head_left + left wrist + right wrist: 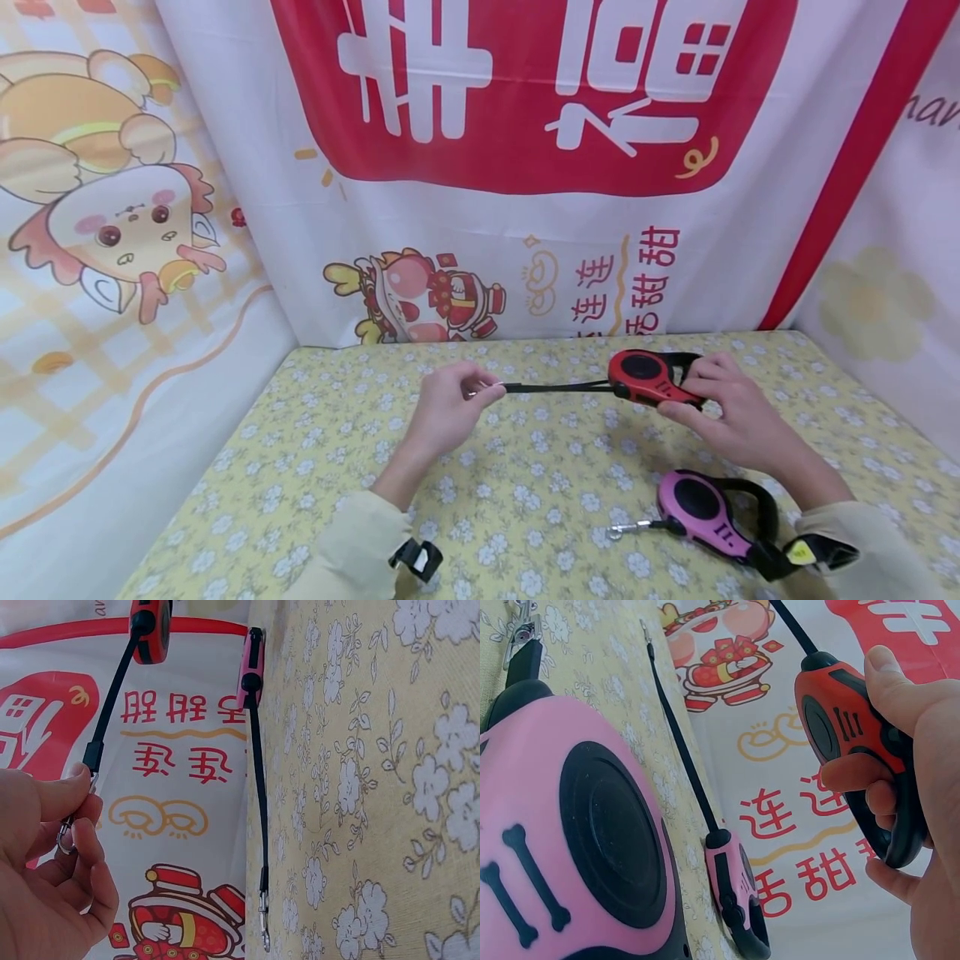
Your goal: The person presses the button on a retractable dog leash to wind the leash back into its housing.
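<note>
The right hand (738, 408) holds the red leash (647, 382) above the bench (300, 500), toward its far right corner: the fingers are curled through and around the black handle, with the thumb laid along the casing. From the red leash's nose the black strap (558, 388) runs straight across to the left hand (450, 408), whose thumb and fingers pinch the metal clip (67, 823) at its end; the clip's ring shows among the fingers.

Counted across the views, there is one red leash and two pink ones. The near pink leash (714, 525) lies on the bench toward the near right corner, beside the right sleeve (870, 550), its own short clip (632, 527) pointing toward the left edge. The far pink leash (735, 874) has its strap (679, 744) drawn out long, a third clip (264, 922) at the tip.

Both wrist views show that far pink leash; in the head view it cannot be made out. The left wrist view lacks the near pink leash, while the right wrist view brings it up large, with two black bone-shaped marks readable on its casing. Only the left wrist view shows the pinched clip clearly.
</note>
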A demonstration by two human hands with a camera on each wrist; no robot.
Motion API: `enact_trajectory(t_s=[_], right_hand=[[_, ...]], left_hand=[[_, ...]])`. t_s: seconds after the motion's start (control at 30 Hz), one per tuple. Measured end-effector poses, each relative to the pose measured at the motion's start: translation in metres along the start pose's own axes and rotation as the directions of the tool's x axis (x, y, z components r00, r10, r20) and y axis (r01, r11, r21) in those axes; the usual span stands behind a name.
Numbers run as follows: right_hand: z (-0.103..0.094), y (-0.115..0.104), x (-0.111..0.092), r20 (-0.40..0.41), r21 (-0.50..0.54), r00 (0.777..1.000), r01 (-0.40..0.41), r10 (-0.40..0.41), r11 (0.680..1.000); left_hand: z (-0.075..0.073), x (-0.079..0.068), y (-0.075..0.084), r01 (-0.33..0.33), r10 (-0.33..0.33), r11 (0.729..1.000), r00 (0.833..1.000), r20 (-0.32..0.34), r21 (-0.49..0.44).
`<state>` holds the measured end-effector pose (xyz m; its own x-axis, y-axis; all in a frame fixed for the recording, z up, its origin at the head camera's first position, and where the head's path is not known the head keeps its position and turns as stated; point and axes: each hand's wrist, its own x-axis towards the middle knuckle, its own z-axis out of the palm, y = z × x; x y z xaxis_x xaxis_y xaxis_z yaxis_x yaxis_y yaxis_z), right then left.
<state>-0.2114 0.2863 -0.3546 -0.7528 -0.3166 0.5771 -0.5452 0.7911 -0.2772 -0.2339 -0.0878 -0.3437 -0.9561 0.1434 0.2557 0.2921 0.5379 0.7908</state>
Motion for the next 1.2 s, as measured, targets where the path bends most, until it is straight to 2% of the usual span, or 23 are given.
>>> enact_trajectory(t_s=[0.53,1.2], right_hand=[[0.0017,0.0008,0.0004,0.008,-0.008,1.0,0.0,0.0,1.0],[0.0031,-0.0028,0.0021,0.011,-0.004,0.999,0.041,-0.041,0.999]], left_hand=[[0.0045,-0.0006,0.0036,-0.051,0.051,0.999,0.998,0.022,-0.014],[0.009,-0.0009,0.0067,-0.068,0.069,0.997,0.996,0.05,-0.023]])
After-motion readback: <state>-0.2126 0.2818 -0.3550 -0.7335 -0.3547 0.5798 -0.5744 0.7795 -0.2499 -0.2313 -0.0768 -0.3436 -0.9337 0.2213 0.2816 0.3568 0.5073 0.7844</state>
